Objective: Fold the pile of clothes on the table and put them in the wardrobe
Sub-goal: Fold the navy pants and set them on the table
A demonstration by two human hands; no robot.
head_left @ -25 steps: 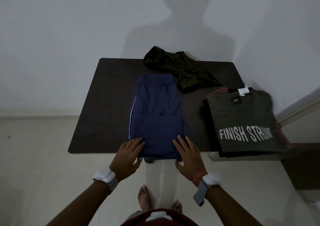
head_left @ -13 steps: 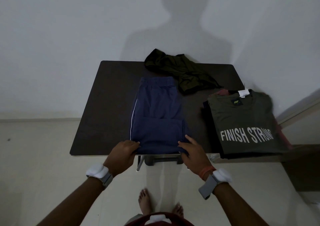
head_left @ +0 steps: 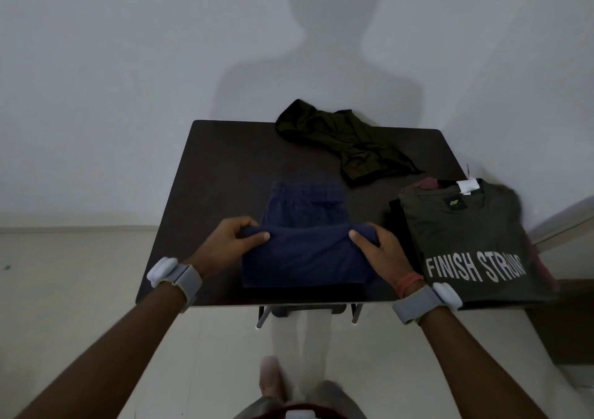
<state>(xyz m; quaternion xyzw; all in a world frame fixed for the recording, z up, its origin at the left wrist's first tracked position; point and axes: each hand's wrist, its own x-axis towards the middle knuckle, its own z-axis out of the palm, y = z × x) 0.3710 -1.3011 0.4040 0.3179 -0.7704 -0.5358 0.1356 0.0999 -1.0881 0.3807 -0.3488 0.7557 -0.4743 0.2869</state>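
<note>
Navy blue trousers (head_left: pixel 305 254) lie on the dark table (head_left: pixel 221 167), their near part lifted and folded over toward the waistband at the far end. My left hand (head_left: pixel 234 241) grips the left corner of the raised fold, thumb on top. My right hand (head_left: pixel 376 248) grips the right corner the same way. An unfolded dark olive garment (head_left: pixel 347 142) lies crumpled at the table's far edge. A stack of folded clothes topped by a green "FINISH STRONG" T-shirt (head_left: pixel 472 241) sits at the table's right end.
The table stands against a white wall, with a corner of the room at the right. Pale floor tiles and my bare feet show below the near edge. A dark low surface (head_left: pixel 572 315) lies at the right behind the stack.
My hands went from resting flat on the trousers' near end to gripping it, then lifted it and carried it away from me, folding the trousers over themselves.
</note>
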